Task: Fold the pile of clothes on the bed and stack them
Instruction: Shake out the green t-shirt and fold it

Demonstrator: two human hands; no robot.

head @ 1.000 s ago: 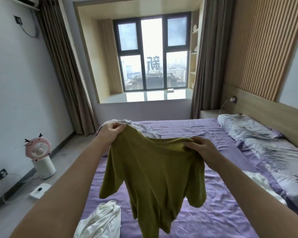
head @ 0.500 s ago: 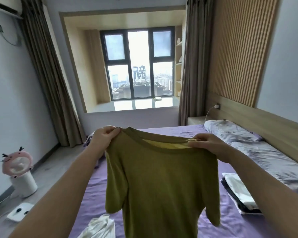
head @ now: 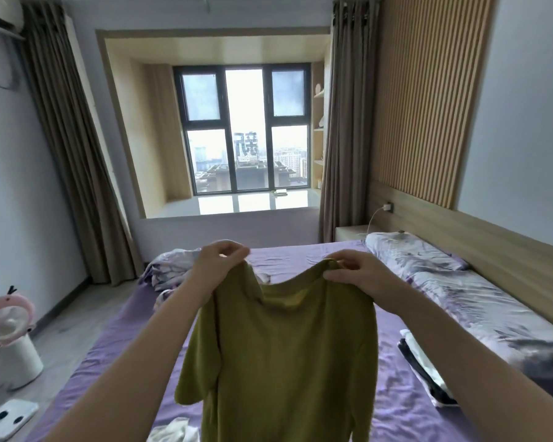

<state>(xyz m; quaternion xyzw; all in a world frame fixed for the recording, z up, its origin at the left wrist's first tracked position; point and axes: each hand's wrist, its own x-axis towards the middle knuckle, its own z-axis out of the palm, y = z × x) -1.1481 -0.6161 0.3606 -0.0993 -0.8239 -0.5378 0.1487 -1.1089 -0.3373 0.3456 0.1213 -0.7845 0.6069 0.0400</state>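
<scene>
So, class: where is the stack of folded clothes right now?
In the head view, the stack of folded clothes lies on the purple bed at the right, beside the floral duvet, below the right hand.

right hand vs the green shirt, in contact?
Touching. The head view shows the right hand with fingers curled over the shoulder edge of the green shirt, pinching the fabric, which hangs from that grip; the left hand pinches the other shoulder.

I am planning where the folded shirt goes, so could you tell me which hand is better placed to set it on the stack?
Probably the right hand: the folded stack lies on the bed's right side, beneath that arm. Both hands grip the green shirt.
</scene>
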